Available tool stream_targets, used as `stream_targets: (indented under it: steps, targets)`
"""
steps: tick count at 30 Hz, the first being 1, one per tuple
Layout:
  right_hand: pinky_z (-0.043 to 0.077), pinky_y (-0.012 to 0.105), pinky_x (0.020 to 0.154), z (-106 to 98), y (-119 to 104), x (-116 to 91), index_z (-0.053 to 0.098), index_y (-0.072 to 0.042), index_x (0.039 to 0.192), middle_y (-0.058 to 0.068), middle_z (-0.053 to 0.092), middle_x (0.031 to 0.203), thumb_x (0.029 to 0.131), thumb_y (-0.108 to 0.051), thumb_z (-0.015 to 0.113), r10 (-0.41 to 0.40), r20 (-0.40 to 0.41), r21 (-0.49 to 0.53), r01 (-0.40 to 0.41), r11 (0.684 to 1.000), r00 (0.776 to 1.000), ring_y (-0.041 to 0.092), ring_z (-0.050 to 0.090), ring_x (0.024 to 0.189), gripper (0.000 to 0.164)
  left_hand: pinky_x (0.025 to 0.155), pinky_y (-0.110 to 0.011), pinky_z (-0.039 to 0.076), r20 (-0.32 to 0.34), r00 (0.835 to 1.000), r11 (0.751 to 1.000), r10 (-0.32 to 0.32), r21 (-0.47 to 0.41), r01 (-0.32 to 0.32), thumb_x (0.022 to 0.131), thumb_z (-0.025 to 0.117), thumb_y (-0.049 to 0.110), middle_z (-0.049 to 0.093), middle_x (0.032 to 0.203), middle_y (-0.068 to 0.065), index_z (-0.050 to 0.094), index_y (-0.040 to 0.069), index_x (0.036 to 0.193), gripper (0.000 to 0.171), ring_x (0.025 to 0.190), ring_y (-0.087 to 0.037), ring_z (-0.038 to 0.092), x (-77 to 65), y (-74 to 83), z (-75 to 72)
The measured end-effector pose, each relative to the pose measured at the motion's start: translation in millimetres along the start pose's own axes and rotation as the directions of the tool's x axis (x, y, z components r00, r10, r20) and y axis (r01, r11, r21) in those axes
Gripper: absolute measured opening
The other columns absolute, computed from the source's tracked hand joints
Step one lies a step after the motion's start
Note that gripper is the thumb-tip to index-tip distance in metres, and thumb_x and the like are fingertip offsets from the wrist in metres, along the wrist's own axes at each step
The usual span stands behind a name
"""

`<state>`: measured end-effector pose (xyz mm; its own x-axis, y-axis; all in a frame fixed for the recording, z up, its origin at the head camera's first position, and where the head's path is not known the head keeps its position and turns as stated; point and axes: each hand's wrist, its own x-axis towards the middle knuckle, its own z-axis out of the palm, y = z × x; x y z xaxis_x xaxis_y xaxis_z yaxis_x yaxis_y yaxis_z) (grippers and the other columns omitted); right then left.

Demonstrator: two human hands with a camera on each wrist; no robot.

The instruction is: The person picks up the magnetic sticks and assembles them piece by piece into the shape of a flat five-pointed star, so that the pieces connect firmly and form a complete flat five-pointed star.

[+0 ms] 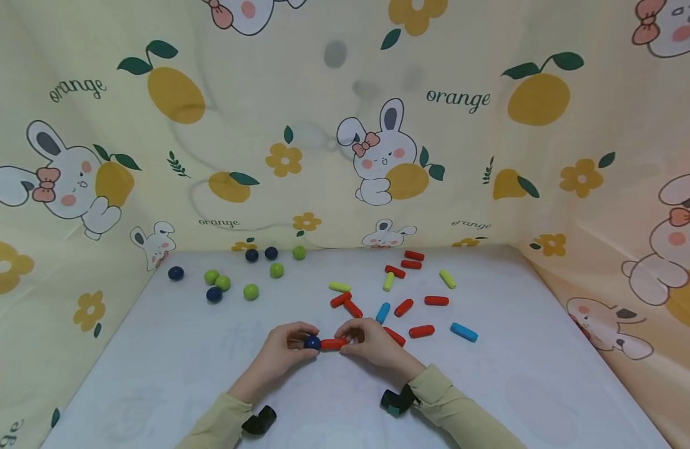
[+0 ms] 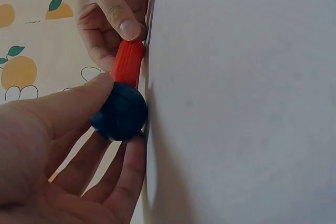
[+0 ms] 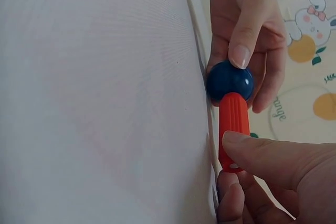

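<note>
A dark blue ball (image 1: 312, 342) is pinched between the thumb and fingers of my left hand (image 1: 285, 352) above the front middle of the table. My right hand (image 1: 375, 344) pinches a red ribbed rod (image 1: 333, 344) near its far end. The rod's other end touches the ball, as the right wrist view shows with the blue ball (image 3: 231, 81) and red rod (image 3: 234, 119) in line. From the left wrist view I cannot tell whether the rod is fixed into the ball (image 2: 122, 111). Another red rod (image 1: 394, 337) lies just behind my right hand.
Loose green balls (image 1: 251, 291) and dark blue balls (image 1: 214, 294) lie at the table's back left. Several red rods (image 1: 422, 331), blue rods (image 1: 464, 332) and yellow-green rods (image 1: 447, 279) are scattered at right. A patterned curtain (image 1: 300, 125) stands behind the white table (image 1: 154, 368).
</note>
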<state>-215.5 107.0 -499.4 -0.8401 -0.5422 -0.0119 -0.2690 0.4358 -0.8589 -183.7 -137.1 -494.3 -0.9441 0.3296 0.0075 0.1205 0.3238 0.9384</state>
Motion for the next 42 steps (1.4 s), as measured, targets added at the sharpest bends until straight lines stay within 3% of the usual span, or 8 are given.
stream_targets:
  steps: [6,14,21,26,39,42]
  targets:
    - [0.044,0.026,0.065,0,-1,-1,0.07,-0.016,0.108,-0.005,0.062,0.093,0.085,-0.013,0.073,0.009,0.004,0.007,-0.009,1.0,1.0,0.019,0.051,0.079,0.023,0.08,-0.027,0.054,-0.049,0.998,0.999,-0.029,0.031,0.031,0.081,0.077,0.012,0.063,0.109,-0.01,0.064,0.004,0.116,0.038,0.095,-0.021,0.063,-1.5,0.2,2.4]
    - [0.047,0.027,0.067,0,-3,-1,0.069,-0.014,0.108,-0.005,0.064,0.093,0.086,-0.011,0.072,0.007,0.006,0.025,-0.007,1.0,1.0,0.019,0.054,0.079,0.022,0.074,-0.032,0.054,-0.167,0.979,0.99,-0.112,0.061,0.124,0.078,0.08,0.015,0.064,0.095,-0.003,0.067,0.006,0.106,0.032,0.085,-0.018,0.061,-2.7,4.1,5.1]
    - [0.049,0.03,0.073,-4,-2,-2,0.068,-0.016,0.11,-0.004,0.063,0.096,0.086,-0.013,0.072,0.022,0.028,0.045,-0.024,0.999,0.999,0.02,0.055,0.086,0.024,0.073,-0.032,0.053,-0.165,0.98,0.99,-0.113,0.063,0.125,0.078,0.08,0.015,0.065,0.095,-0.003,0.068,0.006,0.105,0.031,0.082,-0.017,0.06,-2.3,3.2,5.1]
    - [0.05,0.033,0.083,-18,-4,-6,0.065,-0.014,0.115,-0.001,0.064,0.104,0.087,-0.013,0.071,0.02,0.047,0.051,-0.022,0.998,0.999,0.019,0.058,0.094,0.028,0.073,-0.032,0.053,-0.165,0.98,0.99,-0.11,0.074,0.124,0.078,0.08,0.014,0.065,0.097,-0.003,0.068,0.006,0.105,0.031,0.082,-0.017,0.06,-2.0,2.9,5.2]
    - [0.051,0.037,0.084,-70,-21,-26,0.061,-0.003,0.119,0.016,0.063,0.111,0.086,0.0,0.068,0.02,-0.087,-0.019,-0.022,1.0,0.996,0.03,0.059,0.097,0.034,0.075,-0.032,0.054,-0.148,0.983,0.991,-0.105,0.067,0.116,0.08,0.078,0.014,0.065,0.097,-0.003,0.066,0.006,0.107,0.031,0.084,-0.017,0.062,-2.3,1.1,2.8]
    - [0.051,0.039,0.084,-78,-12,-31,0.061,-0.003,0.119,0.015,0.063,0.111,0.086,-0.002,0.069,0.025,-0.095,-0.023,-0.027,0.999,0.995,0.03,0.058,0.098,0.034,0.076,-0.033,0.054,-0.148,0.983,0.992,-0.106,0.056,0.115,0.08,0.078,0.015,0.065,0.099,-0.004,0.066,0.006,0.107,0.03,0.085,-0.016,0.062,-2.6,0.3,2.9]
